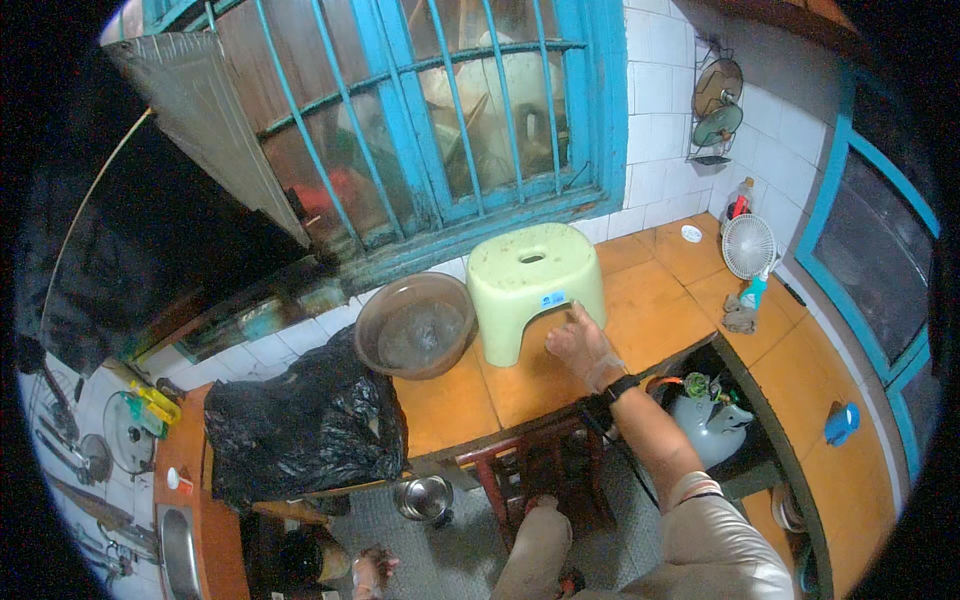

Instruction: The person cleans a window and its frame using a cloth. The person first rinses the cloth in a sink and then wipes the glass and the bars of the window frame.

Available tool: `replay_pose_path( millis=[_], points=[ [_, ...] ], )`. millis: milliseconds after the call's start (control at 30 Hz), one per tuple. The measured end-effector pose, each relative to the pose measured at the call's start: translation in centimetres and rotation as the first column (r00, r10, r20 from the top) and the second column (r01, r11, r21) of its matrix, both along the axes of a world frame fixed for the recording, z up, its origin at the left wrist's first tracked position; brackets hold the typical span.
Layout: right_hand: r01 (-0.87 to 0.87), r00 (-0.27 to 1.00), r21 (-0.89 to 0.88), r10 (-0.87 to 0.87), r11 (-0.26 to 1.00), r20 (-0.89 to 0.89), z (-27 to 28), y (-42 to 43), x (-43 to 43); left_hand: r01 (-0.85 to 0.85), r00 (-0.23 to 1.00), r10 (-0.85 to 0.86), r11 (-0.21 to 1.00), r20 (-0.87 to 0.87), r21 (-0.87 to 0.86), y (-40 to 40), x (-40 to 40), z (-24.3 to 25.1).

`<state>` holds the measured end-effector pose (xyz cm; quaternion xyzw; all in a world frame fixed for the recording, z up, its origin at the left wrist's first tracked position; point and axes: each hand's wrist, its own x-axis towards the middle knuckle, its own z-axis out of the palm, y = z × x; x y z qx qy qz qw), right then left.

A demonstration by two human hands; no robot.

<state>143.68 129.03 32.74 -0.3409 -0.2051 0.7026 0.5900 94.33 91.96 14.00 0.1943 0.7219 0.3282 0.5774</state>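
A pale green plastic stool stands upright on the orange-tiled counter. My right hand, in what looks like a clear thin glove, is at its front arch. One finger reaches the arch's edge beside a blue sticker, and the other fingers are bent; whether it grips the stool is unclear. Left of the stool sits a brown plastic basin with cloudy liquid inside. A black plastic bag is spread next to the basin. My left hand hangs low above the floor, fingers apart, holding nothing visible.
Below the counter are a wooden chair, a steel pot and a grey gas cylinder. A small fan, a spray bottle and a blue cup stand on the right. A steel sink lies left; a barred window rises behind.
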Motion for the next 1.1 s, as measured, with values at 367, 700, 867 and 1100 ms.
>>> replay_pose_path(
  millis=[367,700,867,1100],
  points=[
    [0.059,0.912,0.038,-0.039,0.998,-0.407,0.3,4.9,-3.3,-0.141,0.989,0.144,0.977,-0.01,0.159,-4.3,5.4,5.2],
    [0.223,0.971,0.168,-0.235,0.96,0.053,6.6,-2.3,4.7,-0.189,0.83,0.185,0.981,0.526,-0.046,-0.2,5.7,1.6],
    [0.187,0.982,0.258,-0.18,0.948,-0.052,6.1,-8.2,11.9,0.212,0.969,-0.209,0.977,0.129,-0.016,4.0,7.1,0.0],
    [0.214,0.965,-0.128,-0.19,0.968,0.179,4.3,-29.7,16.6,0.361,0.93,-0.344,0.919,0.125,-0.16,6.0,6.3,0.9]
  ],
)
